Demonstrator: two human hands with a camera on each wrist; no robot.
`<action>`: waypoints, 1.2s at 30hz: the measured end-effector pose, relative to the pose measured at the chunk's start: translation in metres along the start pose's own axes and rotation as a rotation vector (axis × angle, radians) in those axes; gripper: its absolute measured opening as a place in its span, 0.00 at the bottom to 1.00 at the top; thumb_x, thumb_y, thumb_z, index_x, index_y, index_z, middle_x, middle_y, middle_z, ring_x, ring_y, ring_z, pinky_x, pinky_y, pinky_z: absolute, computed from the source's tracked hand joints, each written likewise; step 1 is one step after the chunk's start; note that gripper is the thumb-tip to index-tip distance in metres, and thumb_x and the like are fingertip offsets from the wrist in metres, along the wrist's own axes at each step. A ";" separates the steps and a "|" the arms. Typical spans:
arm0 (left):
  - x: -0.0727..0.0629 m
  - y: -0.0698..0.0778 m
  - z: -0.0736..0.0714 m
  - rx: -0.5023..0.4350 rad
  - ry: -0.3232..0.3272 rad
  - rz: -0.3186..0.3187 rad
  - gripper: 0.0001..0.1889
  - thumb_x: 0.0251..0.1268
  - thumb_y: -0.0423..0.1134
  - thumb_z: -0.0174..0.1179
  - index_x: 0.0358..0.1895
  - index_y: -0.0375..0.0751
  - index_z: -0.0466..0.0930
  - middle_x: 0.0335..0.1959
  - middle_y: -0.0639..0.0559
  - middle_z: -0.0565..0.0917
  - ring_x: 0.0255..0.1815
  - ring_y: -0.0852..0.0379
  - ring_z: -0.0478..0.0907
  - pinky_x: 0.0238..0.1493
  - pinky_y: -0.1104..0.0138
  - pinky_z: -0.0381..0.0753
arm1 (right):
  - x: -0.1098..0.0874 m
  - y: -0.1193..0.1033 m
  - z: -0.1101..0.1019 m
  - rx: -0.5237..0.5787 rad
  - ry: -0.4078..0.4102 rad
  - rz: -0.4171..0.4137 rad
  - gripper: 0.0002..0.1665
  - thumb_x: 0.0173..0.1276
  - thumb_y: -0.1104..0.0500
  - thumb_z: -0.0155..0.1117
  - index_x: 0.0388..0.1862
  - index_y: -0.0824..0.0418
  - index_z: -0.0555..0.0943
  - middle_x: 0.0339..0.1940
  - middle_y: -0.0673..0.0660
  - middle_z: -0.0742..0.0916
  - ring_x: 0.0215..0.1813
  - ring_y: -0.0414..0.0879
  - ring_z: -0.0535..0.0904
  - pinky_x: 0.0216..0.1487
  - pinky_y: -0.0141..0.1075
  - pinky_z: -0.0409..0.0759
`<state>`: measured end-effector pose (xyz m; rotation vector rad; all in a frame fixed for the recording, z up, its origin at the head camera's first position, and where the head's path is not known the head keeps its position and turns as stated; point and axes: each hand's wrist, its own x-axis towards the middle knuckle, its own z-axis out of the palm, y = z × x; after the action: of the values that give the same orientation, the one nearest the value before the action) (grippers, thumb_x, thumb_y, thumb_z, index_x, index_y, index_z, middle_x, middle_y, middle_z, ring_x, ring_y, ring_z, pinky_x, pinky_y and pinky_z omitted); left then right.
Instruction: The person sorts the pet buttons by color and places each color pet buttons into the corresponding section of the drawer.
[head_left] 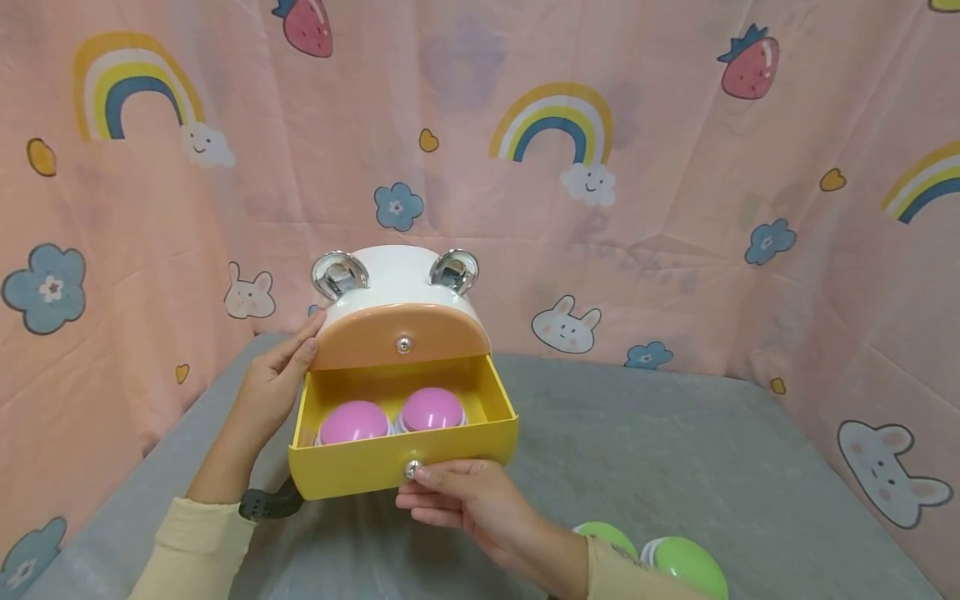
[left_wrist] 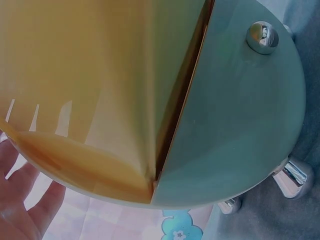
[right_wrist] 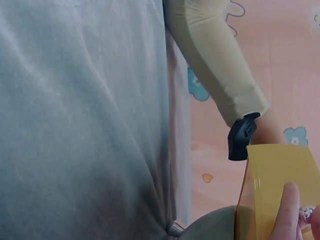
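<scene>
Drawer [head_left: 345, 475] juts, pulled out, from the white box [head_left: 397, 275] over the grey table [head_left: 652, 450]; its front hides the lower parts of two pink domes [head_left: 432, 407] inside. The right hand [head_left: 468, 500] pinches the knob [head_left: 412, 469], which is only partly visible in the right wrist view. The left hand [head_left: 273, 379] rests against the box's side, fingers straight. From the head, the green panel [left_wrist: 235, 120] and feet [left_wrist: 292, 179] are hidden; whether the feet bear on the table is unclear. Two green domes [head_left: 686, 567] lie by the right sleeve [head_left: 611, 575], both partly covered, the nearer cut off below.
</scene>
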<state>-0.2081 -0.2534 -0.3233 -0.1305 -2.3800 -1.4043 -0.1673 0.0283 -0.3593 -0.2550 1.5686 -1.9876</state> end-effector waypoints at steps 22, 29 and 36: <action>-0.001 0.002 -0.002 0.010 -0.004 -0.018 0.26 0.78 0.57 0.44 0.76 0.61 0.62 0.78 0.57 0.62 0.80 0.47 0.56 0.75 0.41 0.62 | 0.023 -0.013 0.001 -0.014 0.044 -0.005 0.21 0.70 0.57 0.66 0.54 0.72 0.82 0.46 0.64 0.90 0.46 0.49 0.90 0.51 0.39 0.87; -0.001 0.003 -0.002 -0.002 -0.002 -0.019 0.26 0.78 0.56 0.45 0.76 0.60 0.62 0.77 0.56 0.62 0.80 0.47 0.57 0.75 0.41 0.62 | 0.035 -0.013 0.001 -0.002 0.018 -0.044 0.22 0.72 0.58 0.63 0.56 0.75 0.80 0.46 0.62 0.91 0.44 0.45 0.90 0.53 0.38 0.86; -0.001 0.004 -0.001 -0.004 0.000 -0.008 0.26 0.78 0.56 0.45 0.75 0.59 0.63 0.77 0.56 0.63 0.80 0.48 0.57 0.75 0.43 0.62 | 0.044 -0.015 0.002 0.025 0.064 -0.036 0.20 0.71 0.60 0.63 0.54 0.74 0.81 0.42 0.60 0.91 0.42 0.46 0.91 0.49 0.37 0.88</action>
<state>-0.2063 -0.2528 -0.3199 -0.1223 -2.3802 -1.4133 -0.2070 0.0042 -0.3533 -0.2140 1.5882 -2.0603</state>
